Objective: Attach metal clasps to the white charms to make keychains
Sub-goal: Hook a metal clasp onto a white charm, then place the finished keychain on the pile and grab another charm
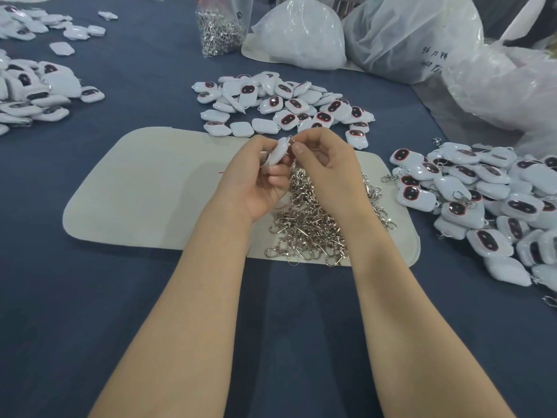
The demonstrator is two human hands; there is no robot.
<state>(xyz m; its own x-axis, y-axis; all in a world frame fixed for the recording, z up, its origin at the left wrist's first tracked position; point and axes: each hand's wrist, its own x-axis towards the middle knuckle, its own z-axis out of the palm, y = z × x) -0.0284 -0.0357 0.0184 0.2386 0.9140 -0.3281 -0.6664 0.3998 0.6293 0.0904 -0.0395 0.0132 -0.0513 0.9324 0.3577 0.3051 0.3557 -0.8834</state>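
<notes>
My left hand [253, 179] grips a white charm [278, 152] edge-on above the pale mat [144, 188]. My right hand [325, 167] pinches a small metal clasp [291, 143] at the charm's top end, and a chain of clasps hangs from under its fingers. A heap of loose metal clasps [313, 224] lies on the mat below both hands. Beyond the mat lies a pile of white charms [283, 104] with dark red-rimmed faces. At the right is a pile of charms with clasps on them [488, 200].
More charm piles [33, 89] lie at the far left on the blue tablecloth [120, 297]. A clear bag of clasps [221, 28] stands at the back. Large white plastic bags [407, 34] crowd the back right corner.
</notes>
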